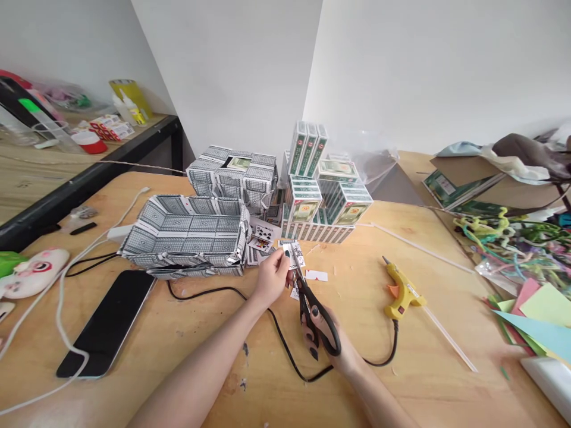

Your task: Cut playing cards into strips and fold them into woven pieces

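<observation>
A small playing card [300,258] is held just above the middle of the worktop [214,362], pinched between the thumb and fingers of the left hand [273,275]. The right hand [322,330] grips black scissors [304,296] by their handle loops, the blades pointing away from the person and meeting the card; how far the blades stand apart is hard to tell. Just beside them lies a white card scrap [317,275] with a red mark. Close beyond the left hand, loose playing cards [266,230] fill the narrow space between an open box covered in cards [178,259] and stacked card decks [317,232], which crowd the area ahead of both hands. Behind the open box stands a second card-covered block [256,178]. A black cord [285,348] crosses the worktop beneath the forearms and leads to a yellow glue gun [404,292] lying to the right, well apart from the scissors, with a clear stick [450,339] extending behind it. On the left, a dark phone [109,324] lies near the open box, a white cable [60,309] draped over its near end, with a plush toy [38,273] beyond. Coloured paper [546,306] and tangled fuzzy stems [504,235] clutter the right edge, near a carton [484,189] heaped with cloth.
</observation>
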The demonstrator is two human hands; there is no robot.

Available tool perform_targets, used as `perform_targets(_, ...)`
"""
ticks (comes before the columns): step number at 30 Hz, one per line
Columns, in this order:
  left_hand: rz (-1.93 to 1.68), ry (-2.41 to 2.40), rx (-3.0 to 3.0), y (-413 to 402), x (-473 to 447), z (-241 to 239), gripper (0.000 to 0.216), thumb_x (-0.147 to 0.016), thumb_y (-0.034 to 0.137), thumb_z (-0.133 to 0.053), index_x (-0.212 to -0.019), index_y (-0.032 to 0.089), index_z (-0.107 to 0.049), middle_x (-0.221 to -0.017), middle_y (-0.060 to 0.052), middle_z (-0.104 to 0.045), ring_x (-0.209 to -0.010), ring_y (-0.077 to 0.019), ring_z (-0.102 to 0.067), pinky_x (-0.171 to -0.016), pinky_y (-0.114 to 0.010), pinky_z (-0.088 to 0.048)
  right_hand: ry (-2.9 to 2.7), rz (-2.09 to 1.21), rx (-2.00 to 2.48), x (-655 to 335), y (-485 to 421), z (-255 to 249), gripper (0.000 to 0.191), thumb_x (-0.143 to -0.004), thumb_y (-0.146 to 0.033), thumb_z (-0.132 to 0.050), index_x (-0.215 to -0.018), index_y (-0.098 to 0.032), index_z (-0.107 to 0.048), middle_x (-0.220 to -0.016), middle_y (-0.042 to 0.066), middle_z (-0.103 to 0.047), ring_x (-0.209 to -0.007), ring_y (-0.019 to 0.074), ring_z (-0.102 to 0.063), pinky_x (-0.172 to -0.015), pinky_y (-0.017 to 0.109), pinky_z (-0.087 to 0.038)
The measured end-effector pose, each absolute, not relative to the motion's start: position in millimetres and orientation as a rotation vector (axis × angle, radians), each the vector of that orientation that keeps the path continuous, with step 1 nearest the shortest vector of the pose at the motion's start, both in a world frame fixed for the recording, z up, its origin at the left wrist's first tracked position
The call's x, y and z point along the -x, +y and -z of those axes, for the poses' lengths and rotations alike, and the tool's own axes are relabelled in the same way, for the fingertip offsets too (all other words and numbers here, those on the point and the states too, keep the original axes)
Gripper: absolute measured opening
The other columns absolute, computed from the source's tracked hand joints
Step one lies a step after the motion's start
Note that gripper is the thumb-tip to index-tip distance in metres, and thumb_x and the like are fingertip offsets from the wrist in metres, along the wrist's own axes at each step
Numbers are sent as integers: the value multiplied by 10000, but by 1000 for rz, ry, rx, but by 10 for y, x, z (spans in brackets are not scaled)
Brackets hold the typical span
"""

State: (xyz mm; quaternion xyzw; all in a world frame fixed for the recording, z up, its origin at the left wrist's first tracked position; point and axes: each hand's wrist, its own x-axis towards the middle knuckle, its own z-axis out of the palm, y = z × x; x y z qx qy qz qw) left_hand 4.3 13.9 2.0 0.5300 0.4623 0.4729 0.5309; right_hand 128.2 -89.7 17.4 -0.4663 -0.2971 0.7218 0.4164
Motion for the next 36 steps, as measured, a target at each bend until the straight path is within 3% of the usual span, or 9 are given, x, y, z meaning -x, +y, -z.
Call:
perform_targets(14,-1098,1120,-1098,171,-54,10,196,-789,267,-367,-608,198,-397,-412,51,-456,-338,-106,-449,-328,-198,-337,-828,-1787,1212,-1297,-899,-153,372,-730,-523,-559,-715,-173,-431,-508,-65,-414,-362,48,-359,-323,165,-281)
perform_targets(20,-1201,1279,-1322,202,-44,58,234,-773,260,-417,-554,190,-372,-408,63,-379,-370,-79,-396,-377,-186,-295,-849,-1780,1199,-1288,-903,-162,354,-745,-499,-555,-716,-172,-422,-516,-67,-412,-372,49,-370,-339,169,-275)
perform_targets(36,-1133,1285,-1395,187,-20,58,258,-821,301,-365,-589,190,-345,-419,80,-359,-369,-72,-436,-428,-186,-308,-808,-1781,1214,-1267,-899,-183,346,-717,-482,-591,-701,-178,-425,-545,-67,-405,-372,37,-337,-333,169,-264)
